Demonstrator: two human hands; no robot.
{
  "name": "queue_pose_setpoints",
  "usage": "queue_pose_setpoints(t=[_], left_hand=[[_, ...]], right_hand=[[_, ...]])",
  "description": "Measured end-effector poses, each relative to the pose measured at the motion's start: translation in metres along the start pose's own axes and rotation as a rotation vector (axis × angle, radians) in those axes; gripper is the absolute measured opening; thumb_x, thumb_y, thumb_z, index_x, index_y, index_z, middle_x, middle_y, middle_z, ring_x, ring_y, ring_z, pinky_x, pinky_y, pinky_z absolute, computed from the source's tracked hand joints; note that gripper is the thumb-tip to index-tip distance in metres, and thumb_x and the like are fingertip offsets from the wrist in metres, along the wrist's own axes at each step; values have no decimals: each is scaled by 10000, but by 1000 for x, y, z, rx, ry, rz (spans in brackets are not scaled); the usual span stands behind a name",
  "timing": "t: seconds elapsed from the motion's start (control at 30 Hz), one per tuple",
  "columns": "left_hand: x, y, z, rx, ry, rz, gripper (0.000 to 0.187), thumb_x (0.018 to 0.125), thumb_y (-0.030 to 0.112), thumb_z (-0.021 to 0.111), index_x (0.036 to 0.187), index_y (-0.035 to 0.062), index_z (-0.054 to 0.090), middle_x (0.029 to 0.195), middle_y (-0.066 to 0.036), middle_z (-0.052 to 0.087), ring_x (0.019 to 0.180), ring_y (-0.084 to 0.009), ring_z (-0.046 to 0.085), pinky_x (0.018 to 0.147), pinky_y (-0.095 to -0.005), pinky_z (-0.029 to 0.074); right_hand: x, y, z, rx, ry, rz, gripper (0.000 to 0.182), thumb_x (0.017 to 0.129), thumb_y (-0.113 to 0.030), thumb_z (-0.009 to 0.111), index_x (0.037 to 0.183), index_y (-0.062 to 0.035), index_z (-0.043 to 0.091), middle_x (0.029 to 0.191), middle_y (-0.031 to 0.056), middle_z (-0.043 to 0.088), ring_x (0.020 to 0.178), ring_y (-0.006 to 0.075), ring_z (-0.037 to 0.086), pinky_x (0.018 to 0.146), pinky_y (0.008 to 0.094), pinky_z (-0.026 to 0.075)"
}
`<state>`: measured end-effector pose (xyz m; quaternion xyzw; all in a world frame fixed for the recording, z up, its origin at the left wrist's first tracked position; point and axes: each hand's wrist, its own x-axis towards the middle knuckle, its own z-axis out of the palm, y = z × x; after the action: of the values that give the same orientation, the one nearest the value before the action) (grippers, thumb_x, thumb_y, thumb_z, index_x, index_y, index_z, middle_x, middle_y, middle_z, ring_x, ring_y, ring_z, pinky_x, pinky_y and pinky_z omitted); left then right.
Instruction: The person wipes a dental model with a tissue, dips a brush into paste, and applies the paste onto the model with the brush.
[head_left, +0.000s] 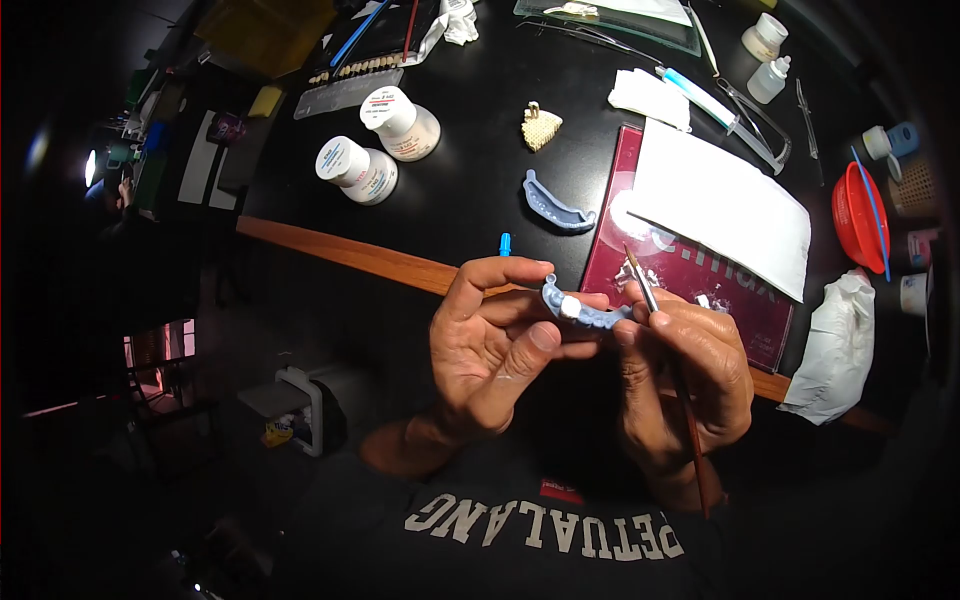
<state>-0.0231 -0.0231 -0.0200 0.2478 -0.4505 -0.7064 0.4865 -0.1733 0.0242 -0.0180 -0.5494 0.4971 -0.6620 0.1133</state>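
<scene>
Between the fingers of my left hand (495, 345) is a curved blue-grey dental mold (598, 318) with a white tooth-shaped piece (570, 307) on it. My right hand (690, 375) grips a thin brush (686, 405), its tip pointing up and away, and its fingertips are at the mold's right end. Beyond the hands, a second blue-grey mold (557, 207) lies on the black table. White material (640, 277) is smeared on the dark red pad (615, 235) behind my right hand.
Two white-capped bottles (405, 128) (362, 175) stand at the back left. A beige model (540, 130) lies beyond the second mold. White paper (730, 210) covers part of the pad. A red bowl (858, 218) and crumpled white packet (835, 345) are at the right. The table's wooden edge (350, 253) runs behind my hands.
</scene>
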Motion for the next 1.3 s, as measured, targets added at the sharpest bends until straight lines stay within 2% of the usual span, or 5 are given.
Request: queue_pose_setpoints(t=[0.23, 0.57, 0.97, 1.13, 1.3], left_hand=[[0, -5, -2, 49, -5, 14, 309, 1011, 93, 503, 1254, -42, 368, 1090, -368, 623, 966, -360, 701, 795, -347, 640], [1, -9, -4, 87, -54, 86, 352, 970, 26, 571, 1277, -100, 455, 1109, -307, 649, 1026, -304, 686, 847, -329, 620], [3, -7, -4, 148, -7, 83, 296, 967, -25, 556, 1248, -101, 504, 1120, -271, 660, 1048, -251, 676, 902, -310, 593], [4, -8, -5, 133, -2, 80, 282, 965, -35, 554, 1236, -98, 503, 1127, -270, 659, 1037, -237, 680, 898, -294, 588], [3, -8, -6, 137, 3, 83, 268, 959, -43, 560, 1215, -93, 496, 1145, -272, 650, 1032, -231, 682, 913, -297, 581]], right_hand=[[10, 2, -10, -25, -45, -27, 335, 711, 149, 773, 999, 20, 660, 908, 186, 688, 861, 267, 714, 760, 339, 603], [13, 7, -13, -1, -58, -40, 364, 684, 177, 763, 1002, 26, 669, 924, 203, 690, 845, 268, 717, 719, 309, 598], [14, -6, -24, 7, -171, -26, 160, 767, 0, 717, 904, -29, 639, 835, 114, 670, 961, 337, 656, 816, 418, 555], [9, -4, -15, 94, -173, -36, 135, 761, 17, 689, 874, -4, 619, 765, 108, 622, 973, 357, 667, 908, 481, 570], [9, -1, -13, 98, -162, -42, 136, 750, 17, 688, 863, -2, 614, 762, 108, 621, 964, 357, 669, 895, 473, 579]])
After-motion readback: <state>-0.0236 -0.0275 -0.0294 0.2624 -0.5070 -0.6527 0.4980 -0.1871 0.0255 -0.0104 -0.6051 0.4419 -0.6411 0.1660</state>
